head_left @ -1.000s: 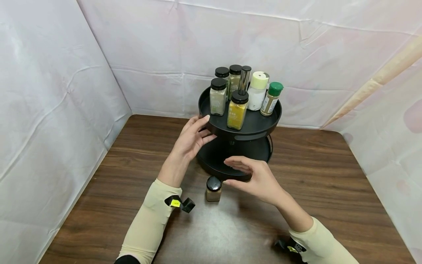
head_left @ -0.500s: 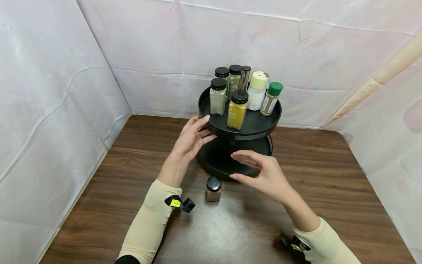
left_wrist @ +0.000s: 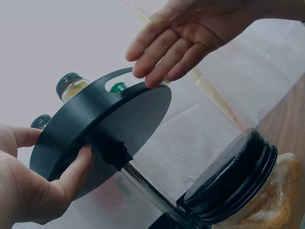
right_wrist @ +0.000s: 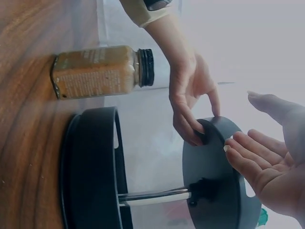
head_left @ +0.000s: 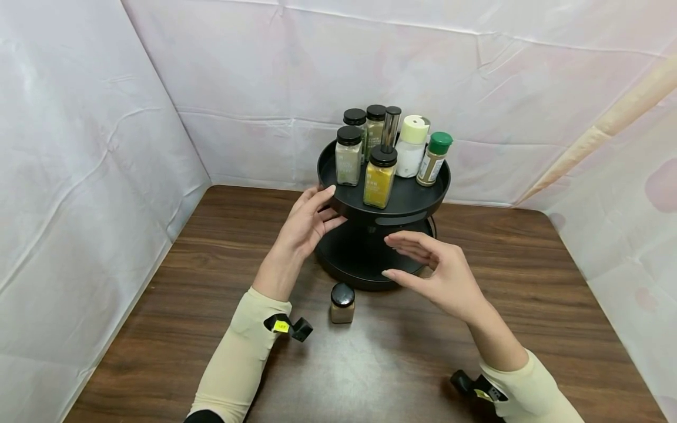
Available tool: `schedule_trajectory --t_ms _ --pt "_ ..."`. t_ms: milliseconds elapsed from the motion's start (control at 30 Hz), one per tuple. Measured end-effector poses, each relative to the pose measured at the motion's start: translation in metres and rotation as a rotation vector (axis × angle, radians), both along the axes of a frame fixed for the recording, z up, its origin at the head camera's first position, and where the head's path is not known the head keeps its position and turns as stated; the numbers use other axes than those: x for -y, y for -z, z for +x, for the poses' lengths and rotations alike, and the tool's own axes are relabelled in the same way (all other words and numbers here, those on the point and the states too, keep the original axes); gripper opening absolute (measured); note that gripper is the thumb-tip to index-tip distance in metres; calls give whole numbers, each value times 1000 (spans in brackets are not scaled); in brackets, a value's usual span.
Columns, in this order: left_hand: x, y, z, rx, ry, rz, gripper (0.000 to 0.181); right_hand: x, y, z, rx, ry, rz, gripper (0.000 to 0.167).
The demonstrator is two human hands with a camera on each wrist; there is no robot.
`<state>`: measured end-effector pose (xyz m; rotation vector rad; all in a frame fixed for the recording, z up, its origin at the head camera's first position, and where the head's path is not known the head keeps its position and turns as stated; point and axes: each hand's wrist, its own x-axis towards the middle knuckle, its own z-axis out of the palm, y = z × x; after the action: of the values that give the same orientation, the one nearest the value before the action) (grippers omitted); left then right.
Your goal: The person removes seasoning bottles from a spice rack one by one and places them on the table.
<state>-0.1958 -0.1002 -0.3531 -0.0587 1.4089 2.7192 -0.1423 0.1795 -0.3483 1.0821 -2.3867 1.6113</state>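
Tabletop [head_left: 211, 282] of dark wood grain fills the middle and near part of the head view; pale cloth [head_left: 238, 70] hangs along its left, far and right sides, with a cream-orange strip [head_left: 608, 138] at the far right. Change over the last second: the right hand [head_left: 443, 273] has shifted right and slightly far, away from the brown jar [head_left: 342, 313]; the left hand [head_left: 308, 226] and the jar keep position. Judgement: the jar is now free of both hands, and the left hand alone steadies the rack. Jar location: upright on the tabletop, just near of the lower tray [head_left: 359, 281]. The left hand grips the left rim of the upper tray [head_left: 418, 202]. The right hand holds nothing; its thumb and fingers are apart. Among the containers on the upper tray are a yellow jar [head_left: 378, 188], a white bottle [head_left: 409, 158] and a green-capped jar [head_left: 431, 169].

Left wrist view: the left thumb and fingers clamp the tray rim; a metal post [left_wrist: 150, 188] supports the tray from below.

Right wrist view: the right palm and spread thumb confirm an unloaded grip. The jar stands clear of both hands.
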Motion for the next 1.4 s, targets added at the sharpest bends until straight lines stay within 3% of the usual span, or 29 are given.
schedule_trajectory --t_ms 467,867,1400 --pt "1 -1 2 5 12 0 65 -14 -15 -1 -31 13 -104 65" --pt "1 0 0 0 8 0 56 -17 -15 -4 -13 24 -119 64" --pt "1 0 1 -6 11 1 60 -22 -20 -3 -20 62 -135 66"
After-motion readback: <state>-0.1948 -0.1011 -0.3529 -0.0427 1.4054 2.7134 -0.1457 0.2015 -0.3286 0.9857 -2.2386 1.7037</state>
